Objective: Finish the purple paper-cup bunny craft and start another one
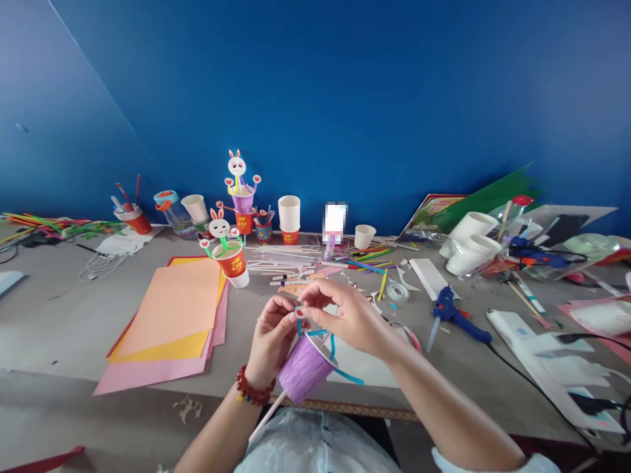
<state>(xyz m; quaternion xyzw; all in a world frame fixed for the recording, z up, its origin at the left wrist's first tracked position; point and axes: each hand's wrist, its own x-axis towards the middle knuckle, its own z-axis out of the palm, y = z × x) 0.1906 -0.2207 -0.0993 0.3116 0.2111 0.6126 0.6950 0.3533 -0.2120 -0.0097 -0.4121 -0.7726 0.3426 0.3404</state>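
A purple-coloured paper cup (306,369) hangs tilted below my hands, near the table's front edge. A pale stick (267,416) comes out of its bottom, and blue straw-like strips (349,376) stick out of its open top. Above the rim, my left hand (276,328) pinches a small white paper disc (300,313) with a red mark, at the upper end of one blue strip. My right hand (342,315) has its thumb and fingertips closed on the same disc from the other side. Its fingers partly hide the disc and strip.
Stacked coloured paper (170,309) lies left, beside a red cup with a rabbit figure (231,259). Loose straws (280,259) and a tape roll (397,291) lie behind my hands. Right are a blue glue gun (458,316) with its cable and a white power strip (532,368).
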